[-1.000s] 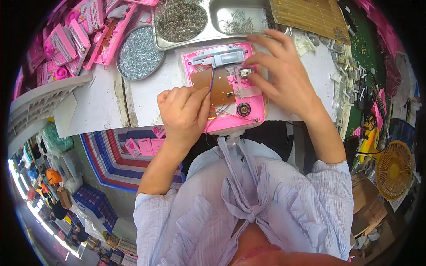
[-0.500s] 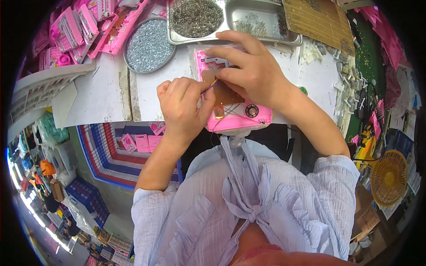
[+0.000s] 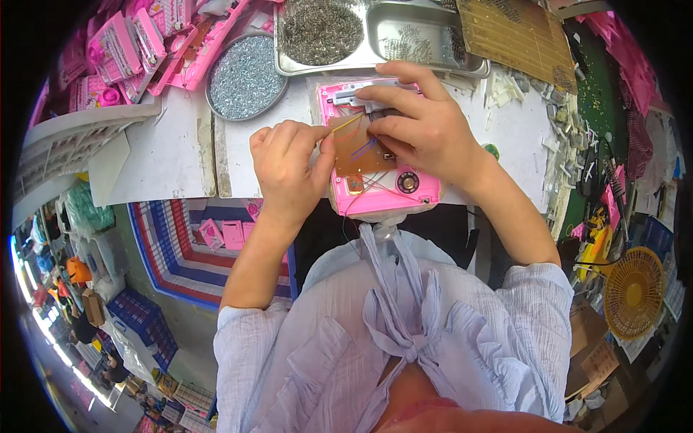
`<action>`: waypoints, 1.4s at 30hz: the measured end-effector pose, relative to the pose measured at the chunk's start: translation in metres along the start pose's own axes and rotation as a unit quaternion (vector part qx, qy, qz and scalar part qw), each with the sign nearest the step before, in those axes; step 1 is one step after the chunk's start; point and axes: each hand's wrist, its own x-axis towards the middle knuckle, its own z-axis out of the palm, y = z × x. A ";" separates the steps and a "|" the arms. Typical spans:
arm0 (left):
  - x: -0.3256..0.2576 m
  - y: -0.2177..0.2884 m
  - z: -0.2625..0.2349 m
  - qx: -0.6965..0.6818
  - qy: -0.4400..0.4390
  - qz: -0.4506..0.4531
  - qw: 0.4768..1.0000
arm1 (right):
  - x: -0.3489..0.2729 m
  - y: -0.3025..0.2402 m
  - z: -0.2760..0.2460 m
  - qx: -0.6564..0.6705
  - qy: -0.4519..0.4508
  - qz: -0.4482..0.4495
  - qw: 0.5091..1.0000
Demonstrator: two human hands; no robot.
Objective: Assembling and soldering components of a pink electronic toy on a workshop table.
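In front of me lies a pink plastic toy housing [image 3: 386, 205], open, with its inside facing up. A brown circuit board [image 3: 346, 157] sits across its middle. With thumb and forefinger, my left hand [image 3: 290, 166] pinches a yellow wire [image 3: 350, 123], stretched over the board's upper left. My right hand [image 3: 437, 130] rests over the board's right side, fingers bent; what its fingertips grip, if anything, is hidden. Blue wires [image 3: 364, 149] run out from under them. A grey plastic strip [image 3: 348, 97] lies at the housing's far end, beneath my right fingers. A round speaker [image 3: 408, 182] sits at the near end.
A round dish of small silvery parts [image 3: 245, 78] and a metal tray [image 3: 368, 68] holding screws stand behind the housing. Pink housings [image 3: 119, 50] pile up at far left. Cardboard [image 3: 516, 36] and loose white pieces [image 3: 509, 85] lie at right. A striped crate [image 3: 166, 245] is below the table.
My left hand has drawn slightly up and left, stretching the yellow wire. My right hand has shifted right, and the blue wires now lie loose over the board. The grey strip shows more.
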 end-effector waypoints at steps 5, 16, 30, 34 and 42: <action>0.015 0.012 -0.004 -0.085 -0.018 -0.072 0.994 | 0.002 0.002 -0.004 0.007 -0.015 -0.011 1.000; 0.027 0.015 -0.013 -0.199 -0.086 -0.092 0.972 | 0.010 0.003 0.001 0.036 0.067 0.031 0.997; 0.035 0.063 -0.034 -0.182 -0.002 0.037 0.983 | -0.024 0.011 -0.017 0.017 0.078 0.054 0.995; 0.053 0.063 0.006 -0.254 -0.132 -0.048 0.957 | -0.030 0.003 -0.022 0.024 0.131 0.093 0.987; 0.075 0.055 0.011 -0.270 -0.245 -0.105 0.925 | -0.034 0.010 -0.027 0.120 0.134 0.138 0.974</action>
